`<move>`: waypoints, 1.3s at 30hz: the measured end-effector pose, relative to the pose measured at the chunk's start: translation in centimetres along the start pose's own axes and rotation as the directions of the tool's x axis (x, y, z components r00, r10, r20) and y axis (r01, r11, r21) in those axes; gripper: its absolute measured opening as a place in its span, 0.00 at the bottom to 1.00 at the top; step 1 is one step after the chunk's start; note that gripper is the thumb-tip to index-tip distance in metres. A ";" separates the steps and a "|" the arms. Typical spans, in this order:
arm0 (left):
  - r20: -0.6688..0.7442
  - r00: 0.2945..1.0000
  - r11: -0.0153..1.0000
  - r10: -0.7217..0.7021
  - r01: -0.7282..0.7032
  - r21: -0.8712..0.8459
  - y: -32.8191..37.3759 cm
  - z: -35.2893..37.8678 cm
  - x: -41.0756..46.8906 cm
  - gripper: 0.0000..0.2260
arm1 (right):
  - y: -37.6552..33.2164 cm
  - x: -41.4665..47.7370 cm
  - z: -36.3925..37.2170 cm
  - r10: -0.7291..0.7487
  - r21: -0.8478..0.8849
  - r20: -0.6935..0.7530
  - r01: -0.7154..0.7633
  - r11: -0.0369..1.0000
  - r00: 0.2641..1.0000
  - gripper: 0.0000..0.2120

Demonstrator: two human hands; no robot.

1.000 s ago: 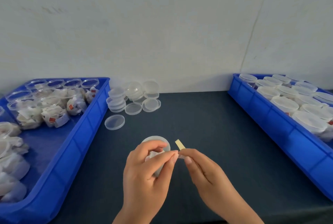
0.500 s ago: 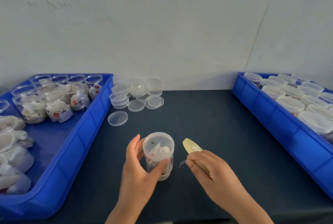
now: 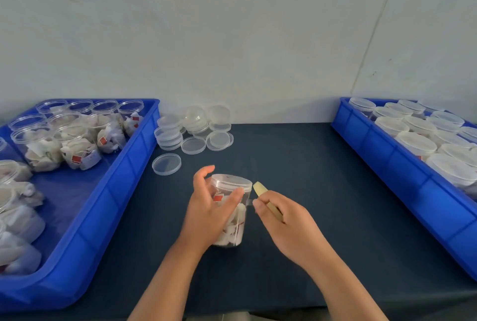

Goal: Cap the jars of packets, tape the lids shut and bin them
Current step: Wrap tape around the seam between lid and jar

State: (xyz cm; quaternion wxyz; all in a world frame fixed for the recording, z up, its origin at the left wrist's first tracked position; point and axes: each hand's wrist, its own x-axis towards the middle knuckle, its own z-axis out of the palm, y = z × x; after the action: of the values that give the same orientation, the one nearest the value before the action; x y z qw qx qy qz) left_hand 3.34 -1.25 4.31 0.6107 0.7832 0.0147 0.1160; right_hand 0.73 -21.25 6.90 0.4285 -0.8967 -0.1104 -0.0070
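Note:
A clear capped jar full of white packets stands upright on the dark table in front of me. My left hand grips its left side, thumb across the front just under the lid. My right hand is to the right of the jar and pinches a small clear piece of tape at the jar's wall, while also holding a yellowish strip that sticks up past the fingers.
A blue bin on the left holds several open jars of packets. Another blue bin on the right holds several capped jars. Loose clear lids are stacked and scattered near the wall, one lid lying closer.
The jar has gone from tilted toward me, lid facing up at the camera, to standing upright on the table. My right hand has moved in to the jar's right side with the tape.

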 end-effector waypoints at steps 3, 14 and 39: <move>0.050 0.999 1.000 0.012 -0.012 -0.004 -0.4 -0.4 -1.3 0.26 | 0.1 -0.3 -0.5 0.030 0.046 0.045 -0.032 0.998 0.999 0.12; 0.090 0.993 0.997 0.074 -0.076 0.023 0.4 -0.5 -3.1 0.21 | -0.1 -0.2 -0.1 0.067 0.096 0.067 -0.074 0.993 0.995 0.13; 0.054 0.998 0.996 0.013 -0.008 -0.088 1.1 -1.6 -3.5 0.19 | -0.8 -0.2 -0.8 -0.020 -0.056 0.163 0.030 0.998 0.986 0.12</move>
State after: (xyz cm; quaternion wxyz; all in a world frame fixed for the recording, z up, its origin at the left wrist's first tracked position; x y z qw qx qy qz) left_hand -0.53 -0.59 5.14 0.6442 0.7584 -0.0113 0.0981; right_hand 0.42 -21.43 8.00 0.3917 -0.9049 -0.1560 0.0576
